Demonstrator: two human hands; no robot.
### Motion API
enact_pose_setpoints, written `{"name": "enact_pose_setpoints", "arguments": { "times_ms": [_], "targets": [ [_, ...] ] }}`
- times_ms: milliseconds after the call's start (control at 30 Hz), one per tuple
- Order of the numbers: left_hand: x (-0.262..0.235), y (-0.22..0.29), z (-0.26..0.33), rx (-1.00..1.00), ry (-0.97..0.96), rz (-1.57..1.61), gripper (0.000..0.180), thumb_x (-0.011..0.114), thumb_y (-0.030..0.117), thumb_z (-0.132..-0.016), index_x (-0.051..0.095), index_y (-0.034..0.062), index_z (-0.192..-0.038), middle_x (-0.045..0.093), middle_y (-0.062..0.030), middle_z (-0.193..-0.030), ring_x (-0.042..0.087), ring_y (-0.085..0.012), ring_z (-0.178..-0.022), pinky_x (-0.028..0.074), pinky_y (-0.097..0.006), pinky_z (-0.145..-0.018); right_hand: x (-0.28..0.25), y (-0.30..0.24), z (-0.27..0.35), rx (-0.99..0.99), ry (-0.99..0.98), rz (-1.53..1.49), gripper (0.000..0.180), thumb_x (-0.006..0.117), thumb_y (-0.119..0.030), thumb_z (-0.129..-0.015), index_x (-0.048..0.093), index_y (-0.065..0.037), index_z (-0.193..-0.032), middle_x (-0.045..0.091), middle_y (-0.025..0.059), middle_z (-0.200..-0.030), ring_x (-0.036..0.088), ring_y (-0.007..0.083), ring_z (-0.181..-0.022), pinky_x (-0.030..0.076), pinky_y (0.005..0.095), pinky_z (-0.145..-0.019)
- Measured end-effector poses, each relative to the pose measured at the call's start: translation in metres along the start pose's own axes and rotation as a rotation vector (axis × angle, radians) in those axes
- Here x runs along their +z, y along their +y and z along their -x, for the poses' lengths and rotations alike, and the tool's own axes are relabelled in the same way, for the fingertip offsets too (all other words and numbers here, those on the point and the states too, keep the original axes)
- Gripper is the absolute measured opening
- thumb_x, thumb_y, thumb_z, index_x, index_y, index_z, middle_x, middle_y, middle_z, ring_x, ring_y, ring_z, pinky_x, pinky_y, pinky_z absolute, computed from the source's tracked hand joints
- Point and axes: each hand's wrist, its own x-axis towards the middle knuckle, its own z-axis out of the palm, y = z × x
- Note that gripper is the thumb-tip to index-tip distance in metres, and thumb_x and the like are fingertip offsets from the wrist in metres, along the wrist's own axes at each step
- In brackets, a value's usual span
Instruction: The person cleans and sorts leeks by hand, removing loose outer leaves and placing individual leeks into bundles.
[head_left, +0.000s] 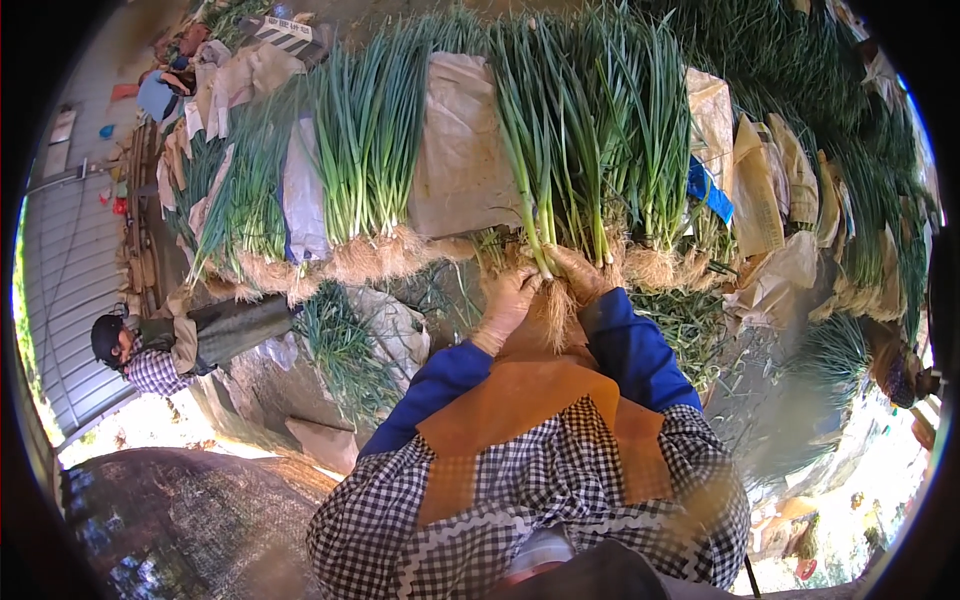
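Observation:
Just in front of my body, my left hand point(508, 302) and my right hand point(580, 274) meet at the white lower stems of a few green onions point(541, 225). The fingers of both hands are closed on these stems just above the roots. A pale, stringy root clump point(557, 312) hangs below my fingers. The long green leaves stretch away from me over the pile. Beside my right hand, more green onions point(600, 150) lie with their roots toward me.
A beige sack point(460, 150) separates these from another green onion bundle point(365, 150) on the left. A blue strip point(708, 190) lies to the right. Loose leaves point(345, 350) and a pale sack point(392, 330) are on the ground. A co-worker point(190, 345) stands at the left.

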Motion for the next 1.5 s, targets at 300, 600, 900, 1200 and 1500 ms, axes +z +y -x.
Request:
{"name": "enact_pose_setpoints", "arguments": {
  "times_ms": [300, 600, 900, 1200, 1500],
  "targets": [
    [0.005, -0.039, 0.025, 0.497, -0.167, -1.242, 0.018, 0.044, 0.018, -0.084, 0.059, 0.0078, -0.083, 0.057, -0.0114, -0.07, 0.056, -0.0289, -0.068, 0.045, -0.04, -0.061, -0.007, -0.009, -0.017, -0.082, 0.067, -0.137, 0.034, 0.063, -0.03, -0.079, 0.06, 0.0, -0.094, 0.061, 0.0075, -0.081, 0.059, 0.0181, -0.072, 0.05, 0.0302, -0.072],
    [-0.031, -0.015, 0.012, 0.171, 0.064, -1.06, 0.027, 0.052, 0.028, -0.084, 0.062, 0.0096, -0.1, 0.06, -0.0084, -0.098, 0.06, -0.026, -0.077, 0.05, -0.032, -0.067, -0.025, -0.029, -0.023, 0.018, 0.166, 0.195, 0.037, 0.056, -0.035, -0.084, 0.059, 0.0, -0.097, 0.057, 0.0026, -0.073, 0.05, 0.0108, -0.057, 0.043, 0.0226, -0.049],
    [-0.004, -0.005, 0.006, -0.095, 0.593, 0.281, 0.034, 0.051, 0.036, -0.087, 0.054, 0.0035, -0.08, 0.053, -0.0019, -0.065, 0.047, -0.0101, -0.054, 0.043, -0.026, -0.048, -0.031, 0.01, -0.032, -0.094, 0.347, -0.096, 0.025, 0.053, -0.028, -0.087, 0.059, -0.004, -0.084, 0.061, 0.0054, -0.08, 0.058, 0.0155, -0.072, 0.048, 0.027, -0.069],
    [-0.001, -0.01, -0.014, -0.446, 0.062, -0.015, 0.035, 0.069, 0.032, -0.075, 0.063, 0.0009, -0.091, 0.052, 0.0028, -0.071, 0.042, -0.0093, -0.059, 0.036, -0.025, -0.056, -0.069, 0.045, -0.046, -0.194, 0.021, 0.83, 0.032, 0.048, -0.035, -0.088, 0.062, -0.007, -0.094, 0.06, 0.0095, -0.092, 0.055, 0.0173, -0.085, 0.046, 0.0293, -0.076],
    [-0.034, -0.048, -0.008, -0.401, -0.035, 0.891, 0.018, 0.057, 0.003, -0.078, 0.058, 0.0002, -0.096, 0.061, -0.0066, -0.085, 0.058, -0.0156, -0.08, 0.049, -0.027, -0.076, -0.104, 0.012, -0.005, -0.266, 0.319, 0.682, 0.026, 0.047, -0.025, -0.088, 0.06, -0.002, -0.091, 0.062, 0.0121, -0.088, 0.058, 0.0215, -0.076, 0.048, 0.0352, -0.07]
  ]
}}
